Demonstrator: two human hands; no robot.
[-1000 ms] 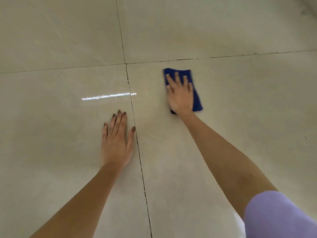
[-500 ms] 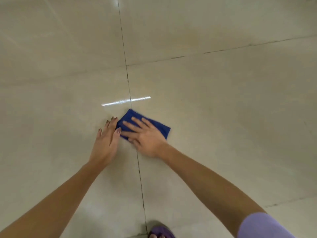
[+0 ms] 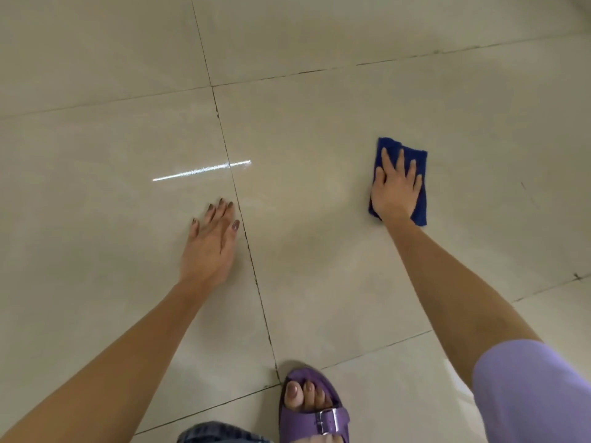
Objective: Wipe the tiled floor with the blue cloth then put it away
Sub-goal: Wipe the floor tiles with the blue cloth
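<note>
Head view: right hand (image 3: 396, 190) pressed flat, fingers spread, pinning the folded blue cloth (image 3: 421, 187) to the tiled floor (image 3: 319, 123) at far right. Left hand (image 3: 209, 244) released, palm braced beside a grout line. Wiping looks mid-course; putting the cloth away is left.

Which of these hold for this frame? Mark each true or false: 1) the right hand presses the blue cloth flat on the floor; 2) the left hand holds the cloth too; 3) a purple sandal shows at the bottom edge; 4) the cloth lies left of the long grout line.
1) True: the right hand lies spread on the blue cloth.
2) False: the left hand rests bare on the tiled floor, apart from the cloth.
3) True: the purple sandal is there.
4) False: the cloth lies right of the grout line.
</note>
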